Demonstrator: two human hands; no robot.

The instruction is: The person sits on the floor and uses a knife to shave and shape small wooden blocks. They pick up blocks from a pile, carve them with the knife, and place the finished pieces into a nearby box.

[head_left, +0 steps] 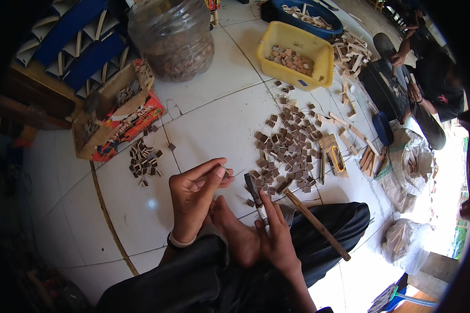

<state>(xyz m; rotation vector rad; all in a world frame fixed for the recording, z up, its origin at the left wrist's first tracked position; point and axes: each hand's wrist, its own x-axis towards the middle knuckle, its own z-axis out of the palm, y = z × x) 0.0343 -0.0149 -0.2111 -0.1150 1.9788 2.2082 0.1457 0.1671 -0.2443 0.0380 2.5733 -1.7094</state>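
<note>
My left hand [194, 194] is closed in a pinch on a small brown square piece [226, 176], partly covered by the thumb and fingers. My right hand [278, 241] grips a narrow dark-bladed tool [251, 192] with a pale band on its handle; its exact kind is unclear. The blade points up and away, a little right of the left hand. Just beyond the tool spreads a large heap of brown square pieces [292, 138]. A smaller heap of similar pieces [145, 161] lies to the left. Beside my right hand, a tool with a long wooden handle [318, 225] slants across my dark trousers.
A red printed carton [128, 130] and a clear plastic sack [175, 44] stand far left. At the back are a yellow tub [297, 36] and a blue basin [318, 13]. A wooden block with a yellow loop [335, 156] borders the heap. Another person [438, 78] sits at right.
</note>
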